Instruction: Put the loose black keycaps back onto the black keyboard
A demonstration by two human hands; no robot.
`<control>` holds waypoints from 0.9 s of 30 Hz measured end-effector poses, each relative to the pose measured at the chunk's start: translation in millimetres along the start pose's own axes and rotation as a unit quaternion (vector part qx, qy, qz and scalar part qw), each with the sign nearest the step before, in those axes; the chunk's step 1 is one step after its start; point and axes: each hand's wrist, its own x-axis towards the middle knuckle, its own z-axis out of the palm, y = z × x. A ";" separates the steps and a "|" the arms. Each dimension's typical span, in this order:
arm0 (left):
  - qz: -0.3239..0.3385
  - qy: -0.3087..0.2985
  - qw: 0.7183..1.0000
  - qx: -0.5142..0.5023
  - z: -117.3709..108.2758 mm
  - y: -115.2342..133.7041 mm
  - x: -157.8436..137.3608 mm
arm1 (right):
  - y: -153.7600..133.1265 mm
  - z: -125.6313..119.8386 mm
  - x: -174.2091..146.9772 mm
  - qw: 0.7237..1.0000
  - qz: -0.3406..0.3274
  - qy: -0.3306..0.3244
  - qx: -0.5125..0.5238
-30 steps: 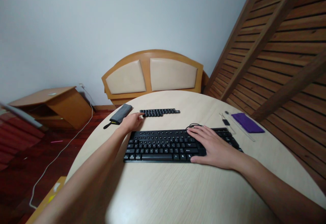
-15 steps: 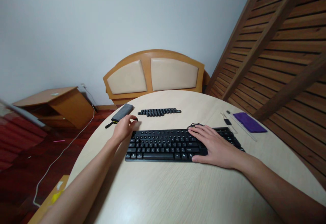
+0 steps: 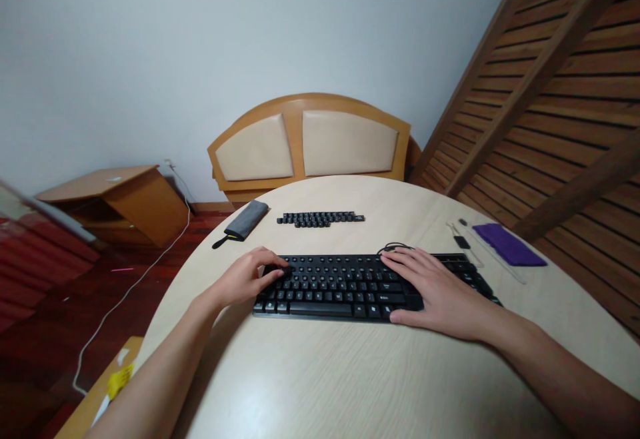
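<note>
A black keyboard (image 3: 340, 311) lies on the pale round table, with bare spots in its upper rows where keycaps are off. My left hand (image 3: 245, 280) is at its upper left corner, thumb and forefinger closed on a small black keycap (image 3: 287, 270) that is mostly hidden by the fingers. Across the right part of the keyboard, my right hand (image 3: 435, 296) grips it, fingertips at the far edge and thumb at the near edge. Several loose keycaps (image 3: 320, 218) stand in rows behind the keyboard.
A grey pouch (image 3: 249, 219) with a black strap lies at the back left of the table (image 3: 300, 379). On the right are a purple cloth (image 3: 507, 244), a thin light stick (image 3: 493, 252) and a small tool (image 3: 462, 242). A coiled black cable (image 3: 395, 246) sits behind the keyboard.
My left hand has moved from beside the grey pouch to the keyboard's upper left, bringing the keycap with it. My right hand stays on the keyboard. The view has shifted slightly.
</note>
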 end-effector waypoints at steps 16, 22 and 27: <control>0.039 -0.010 0.999 -0.018 1.5 -5.7 -0.7 | 1.4 2.0 -0.1 1.000 -0.009 0.003 -0.013; 0.071 -0.014 0.997 -0.027 0.4 -5.4 -0.2 | 1.4 1.6 0.4 1.000 -0.003 -0.004 -0.015; 0.077 -0.020 0.997 -0.014 -0.1 -4.7 -0.1 | 0.6 1.3 1.2 1.000 -0.003 -0.001 -0.005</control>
